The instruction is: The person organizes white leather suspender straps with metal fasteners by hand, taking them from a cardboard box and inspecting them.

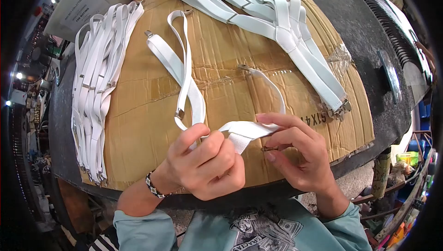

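Observation:
White elastic suspenders (242, 130) stretch between my two hands over the cardboard. My left hand (205, 161), with a beaded bracelet at the wrist, has its fingers curled round the strap. My right hand (297, 152) pinches the strap's edge and a small metal piece (266, 149) between thumb and fingers. One looped strap (184, 80) runs up and left from my left hand, with a metal clip (148, 34) at its end. Another thin strap (276, 87) curves up from my right hand to a clip (244, 67) lying on the cardboard.
A bundle of white suspenders (99, 85) lies at the left, another (288, 34) at the upper right. Both rest on a cardboard sheet (221, 94) over a dark table (392, 117). A whitish container (87, 9) stands at the upper left.

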### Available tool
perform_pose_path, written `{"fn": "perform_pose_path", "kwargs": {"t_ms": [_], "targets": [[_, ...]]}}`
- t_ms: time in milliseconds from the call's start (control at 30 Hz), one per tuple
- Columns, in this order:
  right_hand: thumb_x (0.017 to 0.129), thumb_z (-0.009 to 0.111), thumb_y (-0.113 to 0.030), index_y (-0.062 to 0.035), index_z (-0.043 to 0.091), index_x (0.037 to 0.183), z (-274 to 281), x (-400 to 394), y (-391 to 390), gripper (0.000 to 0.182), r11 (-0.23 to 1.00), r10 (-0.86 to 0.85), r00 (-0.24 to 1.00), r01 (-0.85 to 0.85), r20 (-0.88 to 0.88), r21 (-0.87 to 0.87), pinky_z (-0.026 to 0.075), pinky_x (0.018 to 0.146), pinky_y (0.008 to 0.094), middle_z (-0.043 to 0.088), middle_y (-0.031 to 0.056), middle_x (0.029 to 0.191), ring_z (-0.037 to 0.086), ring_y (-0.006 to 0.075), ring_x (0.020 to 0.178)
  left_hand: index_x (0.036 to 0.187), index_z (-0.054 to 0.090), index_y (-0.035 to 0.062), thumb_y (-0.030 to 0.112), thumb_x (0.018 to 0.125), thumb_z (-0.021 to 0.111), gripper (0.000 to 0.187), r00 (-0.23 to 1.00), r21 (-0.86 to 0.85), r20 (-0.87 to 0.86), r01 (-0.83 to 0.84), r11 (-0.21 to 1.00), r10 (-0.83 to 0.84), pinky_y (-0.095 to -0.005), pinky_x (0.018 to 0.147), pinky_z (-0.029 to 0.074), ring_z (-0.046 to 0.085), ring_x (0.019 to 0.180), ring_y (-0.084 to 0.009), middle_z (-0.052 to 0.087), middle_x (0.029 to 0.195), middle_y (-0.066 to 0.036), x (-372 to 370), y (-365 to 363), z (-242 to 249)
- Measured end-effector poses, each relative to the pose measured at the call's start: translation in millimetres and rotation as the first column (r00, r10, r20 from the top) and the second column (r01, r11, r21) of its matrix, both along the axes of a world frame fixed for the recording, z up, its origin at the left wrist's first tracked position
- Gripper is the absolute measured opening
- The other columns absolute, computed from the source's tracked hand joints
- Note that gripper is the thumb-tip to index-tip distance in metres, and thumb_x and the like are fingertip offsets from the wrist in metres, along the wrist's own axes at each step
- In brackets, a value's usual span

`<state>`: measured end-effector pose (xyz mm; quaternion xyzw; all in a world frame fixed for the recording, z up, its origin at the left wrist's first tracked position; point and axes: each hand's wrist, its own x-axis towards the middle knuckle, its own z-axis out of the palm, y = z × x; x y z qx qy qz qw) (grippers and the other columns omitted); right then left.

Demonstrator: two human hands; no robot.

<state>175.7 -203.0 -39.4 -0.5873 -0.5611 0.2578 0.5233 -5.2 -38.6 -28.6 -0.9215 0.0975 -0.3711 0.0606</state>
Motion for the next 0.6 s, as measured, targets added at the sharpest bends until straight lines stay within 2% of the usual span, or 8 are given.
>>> {"fn": "perform_pose_path", "kwargs": {"t_ms": [67,200,300,400,500,600], "targets": [[0.085,0.07,0.011,-0.0008,0.062,0.104,1,0,-1,0.023,0.999,0.024,0.998,-0.026,-0.058,-0.035,0.062,0.081,0.0343,0.064,0.0204,0.136,0.074,0.0303,0.109,0.079,0.056,0.0131,0.011,0.073,0.07,0.016,0.999,0.019,0.02,-0.031,0.999,0.03,-0.0373,0.077,0.048,0.061,0.077,-0.0193,0.059,0.078,-0.003,1,3,-2],[0.085,0.07,0.012,0.0,0.062,0.102,-2,-1,-2,0.022,0.999,0.04,0.99,-0.042,-0.137,-0.009,0.061,0.088,0.0372,0.06,0.0235,0.141,0.072,0.033,0.116,0.076,0.056,0.0104,0.018,0.082,0.079,0.025,0.971,0.048,0.024,-0.238,0.97,0.237,-0.0394,0.079,0.044,0.059,0.074,-0.0196,0.054,0.069,-0.003,1,6,-2],[0.085,0.07,0.012,0.0009,0.062,0.103,-3,-2,-1,0.022,0.997,0.065,0.991,-0.059,-0.117,0.055,0.059,0.096,0.0403,0.056,0.027,0.145,0.069,0.0354,0.121,0.082,0.062,0.0029,0.015,0.084,0.082,0.023,0.946,-0.09,-0.131,-0.309,0.947,0.296,-0.0434,0.08,0.043,0.06,0.072,-0.0247,0.063,0.078,-0.005,0,6,-2],[0.084,0.07,0.013,0.0014,0.063,0.102,0,-7,2,0.023,0.993,0.062,0.994,-0.052,-0.092,0.101,0.055,0.105,0.0428,0.049,0.0298,0.15,0.062,0.0396,0.13,0.086,0.066,-0.0004,0.013,0.087,0.078,0.019,0.936,-0.184,-0.166,-0.34,0.922,0.312,-0.0419,0.082,0.041,0.06,0.074,-0.0267,0.065,0.082,-0.006,2,-1,2],[0.083,0.071,0.013,0.0014,0.064,0.102,1,-9,5,0.023,0.989,0.03,0.998,-0.022,-0.054,0.144,0.051,0.11,0.0437,0.043,0.0317,0.154,0.052,0.0434,0.139,0.095,0.07,-0.0058,0.011,0.09,0.074,0.018,0.946,-0.364,-0.161,-0.322,0.874,0.281,-0.0429,0.089,0.042,0.063,0.092,-0.0294,0.07,0.101,-0.011,6,-3,11],[0.083,0.073,0.01,0.0008,0.065,0.103,2,-15,6,0.023,0.988,0.039,0.998,-0.032,-0.041,0.149,0.048,0.113,0.045,0.036,0.0339,0.158,0.045,0.0464,0.144,0.114,0.073,-0.0055,0.014,0.092,0.073,0.029,0.956,-0.542,-0.193,-0.291,0.788,0.22,-0.0453,0.099,0.041,0.057,0.112,-0.0314,0.063,0.131,-0.016,5,2,14]]}}
